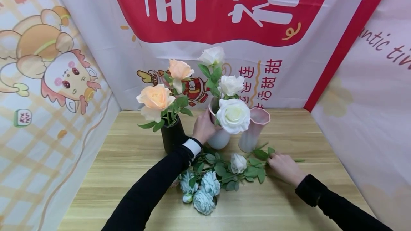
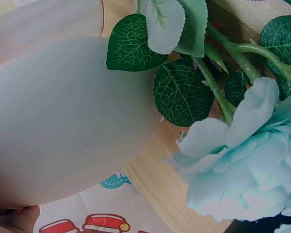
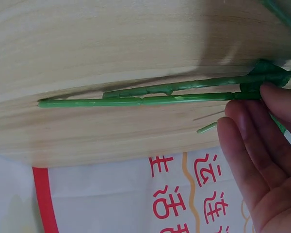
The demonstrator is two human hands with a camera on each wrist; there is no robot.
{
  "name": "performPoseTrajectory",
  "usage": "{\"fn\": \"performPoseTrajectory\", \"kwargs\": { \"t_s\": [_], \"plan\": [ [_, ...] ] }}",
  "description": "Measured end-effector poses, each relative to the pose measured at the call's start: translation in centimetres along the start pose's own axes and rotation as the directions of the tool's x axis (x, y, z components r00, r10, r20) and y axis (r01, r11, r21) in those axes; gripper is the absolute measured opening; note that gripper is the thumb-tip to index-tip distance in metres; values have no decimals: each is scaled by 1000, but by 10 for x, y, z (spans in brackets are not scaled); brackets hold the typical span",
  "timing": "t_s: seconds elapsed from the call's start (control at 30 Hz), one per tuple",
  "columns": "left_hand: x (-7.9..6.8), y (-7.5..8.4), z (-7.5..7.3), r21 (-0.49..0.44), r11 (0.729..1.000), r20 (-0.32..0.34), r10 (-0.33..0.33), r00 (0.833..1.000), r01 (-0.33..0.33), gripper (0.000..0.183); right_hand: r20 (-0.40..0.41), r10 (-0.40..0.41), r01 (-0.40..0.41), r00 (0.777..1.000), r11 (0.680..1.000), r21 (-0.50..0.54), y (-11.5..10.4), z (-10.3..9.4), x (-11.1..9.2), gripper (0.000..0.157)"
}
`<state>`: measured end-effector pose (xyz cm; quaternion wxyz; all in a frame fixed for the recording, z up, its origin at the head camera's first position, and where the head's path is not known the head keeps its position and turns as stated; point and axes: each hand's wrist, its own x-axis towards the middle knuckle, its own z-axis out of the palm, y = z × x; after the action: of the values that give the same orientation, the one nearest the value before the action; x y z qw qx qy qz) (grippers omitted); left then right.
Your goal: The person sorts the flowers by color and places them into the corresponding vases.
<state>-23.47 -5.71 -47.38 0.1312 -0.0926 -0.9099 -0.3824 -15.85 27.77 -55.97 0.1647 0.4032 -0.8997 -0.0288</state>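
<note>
White vase (image 1: 219,140), white roses (image 1: 233,116) in it: left hand (image 1: 204,127) gripped its side | green stem (image 3: 184,98): right hand (image 1: 285,167) pinched it between thumb and fingers | pink vase (image 1: 250,138): stood between the hands | pale-blue flowers (image 1: 204,201): lay nearer the body than the left hand

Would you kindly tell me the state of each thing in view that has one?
Black vase: standing, holding peach roses
Rounded vase: standing, holding white roses
Pink-rimmed vase: standing, no flowers seen in it
Blue flowers: lying on the table
Loose white rose: lying there too
Left hand: grips the rounded vase
Right hand: pinches a green stem
</note>
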Motion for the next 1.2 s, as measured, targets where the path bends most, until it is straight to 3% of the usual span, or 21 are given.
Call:
{"fn": "performPoseTrajectory", "kwargs": {
  "t_s": [0.47, 0.67, 0.87, 1.03, 1.2],
  "plan": [
    [0, 0, 4, 10, 1000, -9, 27, 1000, -27, 87, -130, -80, 74, 988, 996, -46, 11, -7, 2, 19],
    [-1, 0, 0, 8, 1000, -3, 13, 1000, -13, 87, -201, -98, 112, 975, 992, 55, 6, -18, 6, 41],
    [-1, 0, 0, 28, 1000, -1, 13, 1000, -13, 86, -289, -153, 188, 945, 977, 98, 2, -30, 14, 35],
    [0, -1, 0, 28, 999, -3, 21, 1000, -21, 88, -371, -178, 213, 912, 975, 56, 1, -39, 21, 46],
    [-1, -1, 0, 23, 1000, 1, 20, 1000, -20, 90, -470, -182, 222, 863, 975, 30, 1, -45, 24, 35]
  ]
}}
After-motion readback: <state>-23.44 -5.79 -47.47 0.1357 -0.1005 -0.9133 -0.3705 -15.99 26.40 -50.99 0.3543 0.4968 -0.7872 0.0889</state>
